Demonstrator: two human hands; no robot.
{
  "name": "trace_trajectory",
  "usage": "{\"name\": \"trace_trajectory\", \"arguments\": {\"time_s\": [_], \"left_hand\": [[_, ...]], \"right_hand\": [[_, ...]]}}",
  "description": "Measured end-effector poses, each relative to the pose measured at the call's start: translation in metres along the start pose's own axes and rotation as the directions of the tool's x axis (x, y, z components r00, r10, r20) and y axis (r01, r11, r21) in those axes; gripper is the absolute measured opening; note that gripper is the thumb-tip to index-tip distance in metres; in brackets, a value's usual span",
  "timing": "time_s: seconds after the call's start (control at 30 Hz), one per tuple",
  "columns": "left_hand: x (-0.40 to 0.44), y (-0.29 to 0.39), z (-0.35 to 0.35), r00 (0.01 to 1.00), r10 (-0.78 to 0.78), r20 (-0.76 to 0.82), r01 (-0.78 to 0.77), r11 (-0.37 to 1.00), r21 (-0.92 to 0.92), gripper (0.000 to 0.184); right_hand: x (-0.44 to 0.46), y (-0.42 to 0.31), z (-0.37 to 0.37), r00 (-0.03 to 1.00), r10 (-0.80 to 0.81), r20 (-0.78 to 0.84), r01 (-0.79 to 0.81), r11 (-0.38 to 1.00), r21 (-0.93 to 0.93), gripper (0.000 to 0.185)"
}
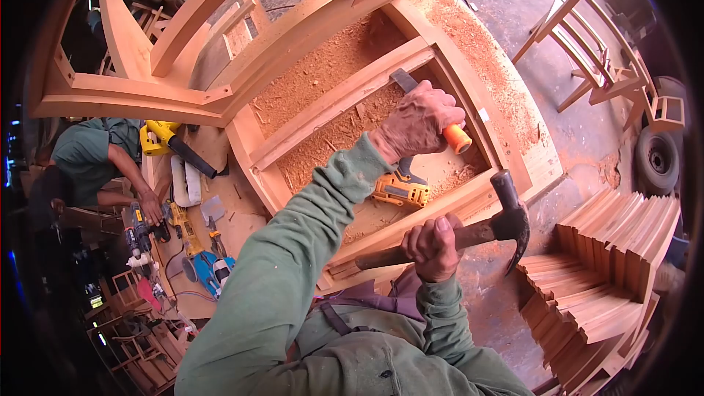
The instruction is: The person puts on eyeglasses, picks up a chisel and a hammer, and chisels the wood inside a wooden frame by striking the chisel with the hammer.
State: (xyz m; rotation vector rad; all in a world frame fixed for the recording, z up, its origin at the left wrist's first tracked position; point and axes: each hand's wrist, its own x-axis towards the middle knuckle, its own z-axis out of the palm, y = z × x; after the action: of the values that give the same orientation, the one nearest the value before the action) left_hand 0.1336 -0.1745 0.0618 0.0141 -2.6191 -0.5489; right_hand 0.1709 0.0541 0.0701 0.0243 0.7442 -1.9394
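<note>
My left hand is wrapped around the handle of a chisel; its orange end sticks out below my fist. The flat metal blade points up and left, over a rail of the wooden chair frame. Nearer my body, my right hand grips a claw hammer by its dark handle, the head out to the right. The hammer is apart from the chisel. Inside the frame, below my left hand, lies a yellow cordless power tool, partly covered by my wrist and sleeve.
Sawdust and shavings cover the worktable. At left, another person's hand is by several power tools, near a yellow blower and a blue power tool. Stacked wooden pieces, a tyre and a chair frame stand right.
</note>
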Motion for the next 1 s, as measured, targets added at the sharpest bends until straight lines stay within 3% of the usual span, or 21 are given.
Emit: {"name": "trace_trajectory", "arguments": {"time_s": [0.07, 0.2, 0.27, 0.33, 0.43, 0.53, 0.6, 0.67, 0.8, 0.87, 0.93, 1.0], "left_hand": [[-0.002, -0.003, 0.000, 0.999, -0.015, 0.041, 0.014, 0.999, 0.031, 0.011], [0.006, 0.000, -0.007, 0.997, -0.056, -0.057, 0.051, 0.996, -0.078, 0.026], [0.005, 0.000, -0.008, 0.997, -0.066, -0.035, 0.063, 0.994, -0.089, 0.027], [0.006, -0.004, -0.009, 0.998, -0.042, -0.049, 0.039, 0.997, -0.068, 0.026], [0.000, -0.004, -0.005, 1.000, -0.003, -0.009, 0.003, 0.999, -0.047, 0.024], [-0.004, -0.006, 0.000, 1.000, -0.014, 0.001, 0.014, 1.000, -0.022, 0.018], [-0.003, -0.004, -0.003, 1.000, -0.025, -0.001, 0.025, 1.000, -0.008, 0.019], [0.000, -0.005, -0.002, 1.000, -0.021, -0.006, 0.021, 1.000, 0.010, 0.020], [-0.002, -0.005, 0.001, 1.000, 0.009, -0.024, -0.008, 1.000, 0.016, 0.021], [-0.005, -0.004, 0.002, 1.000, 0.007, -0.023, -0.007, 1.000, 0.019, 0.021], [-0.006, -0.004, 0.002, 1.000, 0.012, -0.021, -0.012, 1.000, 0.014, 0.021], [-0.003, -0.005, 0.001, 1.000, 0.009, -0.014, -0.009, 1.000, 0.016, 0.021]], "right_hand": [[0.002, -0.001, -0.002, 0.999, -0.028, 0.020, 0.027, 0.999, 0.029, 0.030], [0.010, 0.010, 0.016, 0.999, -0.020, 0.034, 0.019, 0.999, 0.031, 0.032], [0.020, 0.023, 0.018, 0.984, 0.150, -0.092, -0.159, 0.983, -0.097, 0.034], [0.016, 0.016, 0.018, 0.980, 0.136, -0.145, -0.161, 0.970, -0.183, 0.032], [0.010, 0.013, 0.014, 0.999, -0.032, 0.044, 0.035, 0.997, -0.069, 0.031], [0.007, 0.023, 0.014, 0.996, -0.088, 0.010, 0.088, 0.996, 0.001, 0.031], [0.021, 0.020, 0.018, 0.975, 0.173, -0.141, -0.192, 0.971, -0.140, 0.031], [0.019, 0.013, 0.013, 0.979, 0.136, -0.155, -0.167, 0.964, -0.205, 0.030], [0.003, 0.015, 0.010, 1.000, -0.014, -0.013, 0.013, 0.997, -0.082, 0.029], [-0.001, 0.016, 0.019, 0.999, -0.024, -0.040, 0.026, 0.999, 0.046, 0.029], [0.015, 0.021, 0.019, 0.982, 0.165, -0.090, -0.168, 0.985, -0.029, 0.029], [0.022, 0.018, 0.014, 0.980, 0.155, -0.123, -0.171, 0.976, -0.135, 0.031]]}}
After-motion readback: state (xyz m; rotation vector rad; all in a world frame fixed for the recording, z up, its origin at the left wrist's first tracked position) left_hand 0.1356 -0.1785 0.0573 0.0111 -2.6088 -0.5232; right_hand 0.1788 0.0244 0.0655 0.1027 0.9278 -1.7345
